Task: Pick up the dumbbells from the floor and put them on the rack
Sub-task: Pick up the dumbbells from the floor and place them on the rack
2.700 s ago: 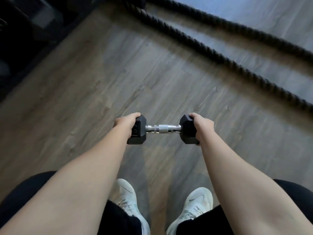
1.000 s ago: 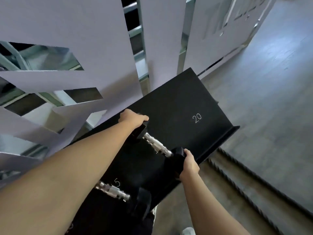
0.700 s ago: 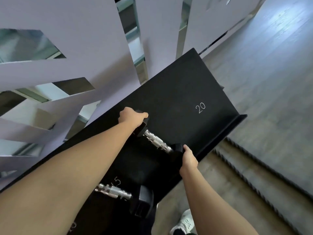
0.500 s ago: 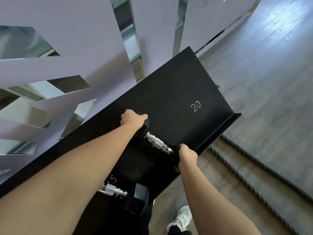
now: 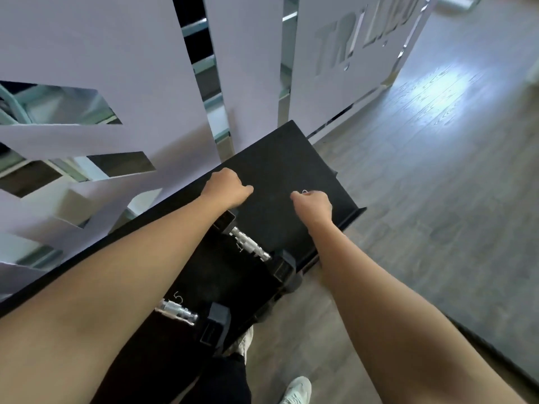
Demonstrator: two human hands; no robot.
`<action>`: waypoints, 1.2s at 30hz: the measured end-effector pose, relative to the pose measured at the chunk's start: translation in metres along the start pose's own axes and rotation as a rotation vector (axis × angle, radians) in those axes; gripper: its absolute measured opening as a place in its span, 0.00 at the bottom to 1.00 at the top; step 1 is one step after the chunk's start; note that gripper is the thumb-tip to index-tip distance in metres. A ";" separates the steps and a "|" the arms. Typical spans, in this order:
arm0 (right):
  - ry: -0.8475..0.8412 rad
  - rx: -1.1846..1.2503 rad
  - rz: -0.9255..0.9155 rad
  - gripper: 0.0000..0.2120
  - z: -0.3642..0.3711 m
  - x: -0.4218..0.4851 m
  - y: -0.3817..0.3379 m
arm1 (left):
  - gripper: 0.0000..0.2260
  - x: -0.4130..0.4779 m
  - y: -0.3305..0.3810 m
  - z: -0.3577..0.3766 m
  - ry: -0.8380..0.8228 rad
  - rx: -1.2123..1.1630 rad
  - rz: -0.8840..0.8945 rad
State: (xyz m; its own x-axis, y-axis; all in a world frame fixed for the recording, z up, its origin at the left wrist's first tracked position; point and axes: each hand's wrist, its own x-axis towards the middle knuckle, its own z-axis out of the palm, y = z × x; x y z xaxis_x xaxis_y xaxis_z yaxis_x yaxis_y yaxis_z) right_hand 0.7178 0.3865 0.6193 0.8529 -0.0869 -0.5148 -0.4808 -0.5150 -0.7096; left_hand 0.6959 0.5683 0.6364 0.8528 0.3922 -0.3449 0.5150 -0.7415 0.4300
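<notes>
Black hex dumbbells, chrome-handled, lie on the sloped black rack [image 5: 280, 158].

Head view: two are counted, one dumbbell [image 5: 253, 249] mid-shelf, a second dumbbell [image 5: 194, 316] nearer. Left hand [image 5: 226, 190] and right hand [image 5: 313, 206] hover loosely curled, grasping nothing, above bare shelf toward its far edge.

— Where does the view look from?

— There is one view, worn on the person's head, facing forward and steeply down onto the black rack [image 5: 280, 170], near enough that both forearms fill the lower frame.

— What lies around the rack?

— The pale cut-out wall panels [image 5: 116, 68] stand behind it to the left (the wide lens bends their edges); the grey floor [image 5: 437, 185] spreads to its right, and a white shoe [image 5: 296, 392] shows below it.
</notes>
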 end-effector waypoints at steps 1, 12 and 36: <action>0.011 -0.066 -0.098 0.17 -0.011 -0.011 -0.008 | 0.12 -0.014 0.005 -0.008 0.029 -0.003 0.034; 0.185 -0.577 -1.007 0.31 -0.038 -0.151 -0.042 | 0.30 -0.218 -0.033 -0.080 0.636 0.005 0.217; -0.396 -0.591 -1.253 0.18 0.180 -0.623 0.196 | 0.23 -0.730 -0.409 0.022 0.614 -0.378 -0.238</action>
State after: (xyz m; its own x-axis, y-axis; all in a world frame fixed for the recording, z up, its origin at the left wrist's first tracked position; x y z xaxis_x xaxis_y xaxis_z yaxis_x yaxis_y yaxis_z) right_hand 0.0555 0.4933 0.7140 0.4844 0.8666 0.1203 0.7657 -0.3534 -0.5375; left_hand -0.1395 0.5733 0.6941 0.5532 0.8329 0.0150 0.5917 -0.4055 0.6968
